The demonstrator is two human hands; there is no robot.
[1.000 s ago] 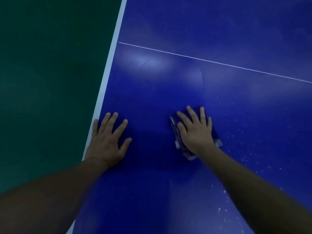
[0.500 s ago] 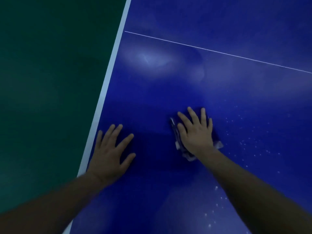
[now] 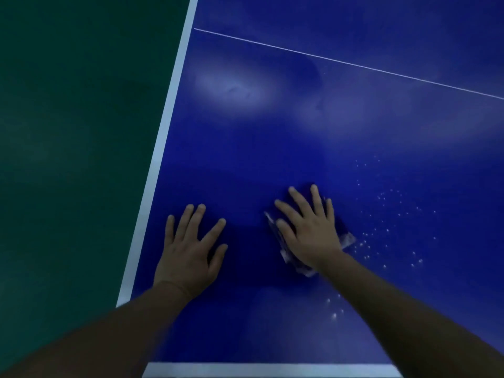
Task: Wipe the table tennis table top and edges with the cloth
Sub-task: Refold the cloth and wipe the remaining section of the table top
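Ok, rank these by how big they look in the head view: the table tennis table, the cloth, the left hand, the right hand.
1. Table tennis table, by far.
2. Left hand and right hand, alike.
3. Cloth, mostly hidden under the right hand, so unsure.

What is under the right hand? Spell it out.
The cloth lies flat under the right hand, pressed to the table top. Only its pale edges show beside the palm and wrist; its middle is covered.

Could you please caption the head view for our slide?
Right hand presses a cloth flat on the blue table; left hand rests beside it.
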